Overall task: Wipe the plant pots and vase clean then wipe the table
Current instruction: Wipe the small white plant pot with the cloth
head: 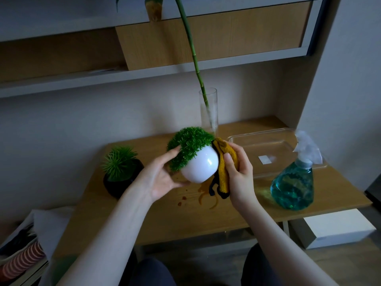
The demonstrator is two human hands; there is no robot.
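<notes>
A round white pot (201, 167) with a bushy green plant is lifted above the wooden table (165, 219) and tilted to the left. My left hand (162, 176) grips it from the left and below. My right hand (240, 172) holds a mustard-yellow cloth (223, 174) against the pot's right side. A black pot (121, 178) with a spiky green plant stands at the table's left. A tall clear glass vase (209, 110) with a long green stem stands at the back. Brown stains (206, 198) mark the tabletop under the pot.
A clear plastic tray (268, 137) lies at the back right. A spray bottle (293, 186) of blue liquid stands at the right edge. Shelves hang above the table. A white box (338, 228) sits on the floor at the right, and a pile of things at the left.
</notes>
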